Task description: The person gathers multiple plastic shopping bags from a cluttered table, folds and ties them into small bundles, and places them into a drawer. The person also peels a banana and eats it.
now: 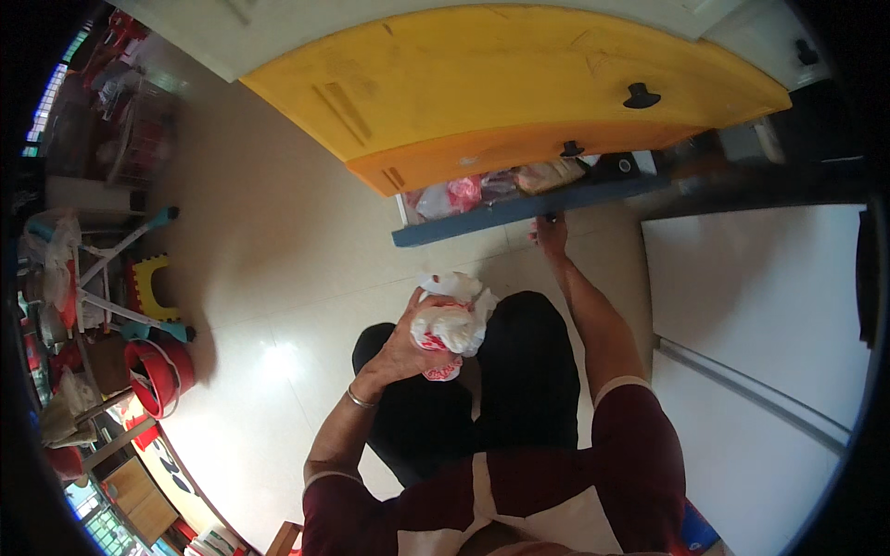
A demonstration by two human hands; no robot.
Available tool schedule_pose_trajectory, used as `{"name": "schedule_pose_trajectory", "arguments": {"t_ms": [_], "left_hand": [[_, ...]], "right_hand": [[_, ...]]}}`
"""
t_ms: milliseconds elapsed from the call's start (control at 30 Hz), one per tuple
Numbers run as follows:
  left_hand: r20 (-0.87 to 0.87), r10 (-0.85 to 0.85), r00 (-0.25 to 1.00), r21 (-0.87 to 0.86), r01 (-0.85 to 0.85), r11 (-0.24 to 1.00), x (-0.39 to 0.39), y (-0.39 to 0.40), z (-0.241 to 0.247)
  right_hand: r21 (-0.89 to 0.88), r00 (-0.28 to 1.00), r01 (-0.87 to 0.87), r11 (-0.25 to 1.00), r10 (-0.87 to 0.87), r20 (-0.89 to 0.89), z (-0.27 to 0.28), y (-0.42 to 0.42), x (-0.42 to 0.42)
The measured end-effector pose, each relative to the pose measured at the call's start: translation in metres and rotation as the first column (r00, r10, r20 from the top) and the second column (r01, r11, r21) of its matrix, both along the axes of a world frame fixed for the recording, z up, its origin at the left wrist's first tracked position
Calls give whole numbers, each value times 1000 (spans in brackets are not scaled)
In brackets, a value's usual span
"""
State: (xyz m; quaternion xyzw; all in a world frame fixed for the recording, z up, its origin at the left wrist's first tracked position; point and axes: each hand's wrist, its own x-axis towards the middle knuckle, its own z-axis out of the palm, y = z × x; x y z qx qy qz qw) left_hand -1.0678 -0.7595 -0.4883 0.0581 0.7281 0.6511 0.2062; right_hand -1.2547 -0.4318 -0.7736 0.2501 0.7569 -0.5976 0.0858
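My left hand (398, 351) grips a crumpled white plastic bag (455, 330) with red print, held above my knees. My right hand (553, 240) reaches forward to the front of a blue drawer (473, 221), its fingers closed around the dark knob (551, 217). That drawer stands partly pulled out, low in the cabinet. Inside it lie a pink and red bundle (464, 192), clear plastic bags and a tan packet (549, 175). A black item with a round ring (624, 165) sits at the drawer's right end. What the left bag contains is hidden.
Above the blue drawer are an orange drawer (431, 167) and a yellow drawer (487, 76) with black knobs. A white refrigerator-like cabinet (751, 278) stands close on my right. To the left, a red bucket (182, 368) and a yellow stool (146, 285) rest on the tiled floor (264, 278).
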Motion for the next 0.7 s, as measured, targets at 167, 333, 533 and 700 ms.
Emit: {"name": "schedule_pose_trajectory", "arguments": {"t_ms": [167,333,533,700], "left_hand": [[-145,-260,955,-189,231,954,-16,30,-2],[-168,-245,955,-237,203,950,-67,65,-12],[-328,-265,907,-429,107,897,-100,114,-39],[-317,-286,904,-534,79,842,-144,200,-63]], "right_hand": [[-63,990,20,998,-10,142,-6,32,67],[327,944,-324,888,327,47,-144,132,122],[541,892,-310,782,436,-119,-170,96,130],[164,939,-93,982,141,-314,-152,89,130]]}}
